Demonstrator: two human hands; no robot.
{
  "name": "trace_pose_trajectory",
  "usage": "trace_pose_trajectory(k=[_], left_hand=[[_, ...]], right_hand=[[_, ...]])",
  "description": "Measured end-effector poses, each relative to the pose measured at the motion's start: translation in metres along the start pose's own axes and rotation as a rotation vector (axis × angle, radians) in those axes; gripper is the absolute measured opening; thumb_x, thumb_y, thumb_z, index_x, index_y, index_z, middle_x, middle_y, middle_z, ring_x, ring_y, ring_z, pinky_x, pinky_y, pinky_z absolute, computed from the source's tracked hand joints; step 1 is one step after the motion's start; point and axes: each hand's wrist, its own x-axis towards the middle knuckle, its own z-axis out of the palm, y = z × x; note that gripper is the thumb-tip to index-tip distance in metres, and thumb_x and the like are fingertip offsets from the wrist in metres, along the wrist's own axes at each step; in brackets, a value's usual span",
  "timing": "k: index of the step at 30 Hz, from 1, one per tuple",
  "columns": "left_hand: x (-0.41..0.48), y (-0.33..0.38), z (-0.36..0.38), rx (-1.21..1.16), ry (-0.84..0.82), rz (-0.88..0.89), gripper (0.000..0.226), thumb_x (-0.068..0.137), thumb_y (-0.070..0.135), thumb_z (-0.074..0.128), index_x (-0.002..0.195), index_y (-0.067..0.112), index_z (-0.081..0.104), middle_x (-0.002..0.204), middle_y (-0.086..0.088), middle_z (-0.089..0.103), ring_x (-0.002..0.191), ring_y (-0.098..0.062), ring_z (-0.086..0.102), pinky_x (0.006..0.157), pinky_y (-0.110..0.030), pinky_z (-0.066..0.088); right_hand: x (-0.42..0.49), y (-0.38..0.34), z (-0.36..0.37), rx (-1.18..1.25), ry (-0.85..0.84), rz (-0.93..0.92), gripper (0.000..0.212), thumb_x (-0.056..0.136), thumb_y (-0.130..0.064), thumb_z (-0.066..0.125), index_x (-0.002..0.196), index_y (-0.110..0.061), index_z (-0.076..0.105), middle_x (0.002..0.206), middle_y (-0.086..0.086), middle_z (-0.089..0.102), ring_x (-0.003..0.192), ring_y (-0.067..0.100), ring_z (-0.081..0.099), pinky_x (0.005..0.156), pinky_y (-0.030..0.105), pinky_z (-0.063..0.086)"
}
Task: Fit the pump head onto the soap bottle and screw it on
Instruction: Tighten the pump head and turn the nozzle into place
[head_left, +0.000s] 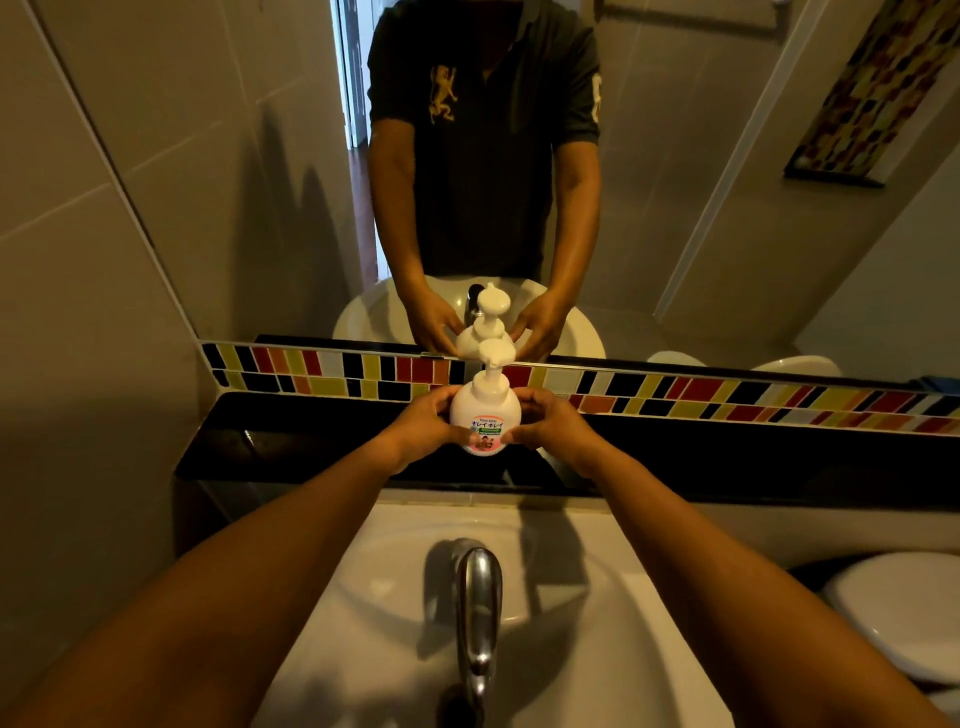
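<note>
1. Your left hand (415, 423) cups the left flank of the soap bottle (483, 415), fingers curled round its shoulder, thumb low near the label.
2. Your right hand (548, 423) mirrors it on the right flank, fingers wrapped round the bottle's back and thumb pressed at the label's edge. Both hands are closed on the bottle.
3. The bottle is held between your two palms: it lies at 3 o'clock of the left hand and 9 o'clock of the right.
4. It stands upright over the black ledge (727, 447) behind the sink; whether its base touches that surface cannot be told.
5. The pump head (496, 356) sits on the bottle's neck at 12 o'clock of both hands, and neither hand touches it. How far it is screwed down cannot be told.
6. The tap (479, 592) lies at 6 o'clock of the bottle, well apart from it, over the white sink (395, 597).
7. The strip of coloured tiles (675, 392) runs behind the pump head, under the mirror (260, 156), which shows the bottle and both hands from the far side.
</note>
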Motion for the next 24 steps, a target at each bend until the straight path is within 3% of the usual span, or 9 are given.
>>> trace_pose_trajectory(k=[4, 14, 17, 20, 24], left_hand=[[0.007, -0.005, -0.002, 0.015, 0.016, 0.002, 0.072, 0.071, -0.002, 0.079, 0.134, 0.016, 0.051, 0.131, -0.006, 0.061, 0.119, -0.023, 0.058, 0.098, -0.040, 0.051], [0.022, -0.008, -0.003, 0.012, 0.030, -0.003, 0.070, 0.074, -0.002, 0.077, 0.136, 0.015, 0.050, 0.131, -0.007, 0.061, 0.115, -0.020, 0.058, 0.093, -0.036, 0.050], [0.024, -0.009, -0.004, 0.041, 0.038, -0.007, 0.069, 0.074, 0.002, 0.078, 0.135, 0.016, 0.051, 0.131, -0.006, 0.062, 0.119, -0.023, 0.058, 0.099, -0.041, 0.049], [0.025, -0.009, -0.005, 0.048, 0.032, 0.005, 0.069, 0.073, 0.001, 0.078, 0.135, 0.016, 0.052, 0.130, -0.006, 0.062, 0.117, -0.022, 0.058, 0.095, -0.036, 0.050], [0.024, -0.007, -0.006, 0.050, 0.023, 0.007, 0.068, 0.073, -0.002, 0.078, 0.134, 0.014, 0.053, 0.128, -0.009, 0.064, 0.118, -0.024, 0.060, 0.094, -0.035, 0.051]], right_hand=[[0.006, 0.003, 0.003, -0.016, 0.037, -0.002, 0.054, 0.077, 0.001, 0.076, 0.126, -0.017, 0.058, 0.124, 0.004, 0.066, 0.117, 0.024, 0.062, 0.098, 0.046, 0.053], [0.014, 0.002, 0.006, -0.054, 0.081, -0.007, 0.055, 0.079, -0.004, 0.077, 0.129, -0.018, 0.057, 0.131, 0.006, 0.063, 0.122, 0.027, 0.059, 0.101, 0.052, 0.050], [0.011, -0.005, 0.004, -0.064, 0.064, -0.011, 0.060, 0.080, -0.005, 0.075, 0.134, -0.016, 0.052, 0.133, 0.008, 0.061, 0.120, 0.025, 0.059, 0.098, 0.044, 0.053], [0.004, -0.025, -0.006, -0.028, 0.078, -0.018, 0.058, 0.086, -0.008, 0.069, 0.140, -0.015, 0.048, 0.126, 0.012, 0.061, 0.101, 0.017, 0.061, 0.076, 0.022, 0.052], [-0.002, -0.052, -0.022, 0.042, 0.079, -0.101, 0.060, 0.087, -0.022, 0.070, 0.141, -0.016, 0.046, 0.112, 0.013, 0.063, 0.095, 0.016, 0.062, 0.073, 0.023, 0.048]])
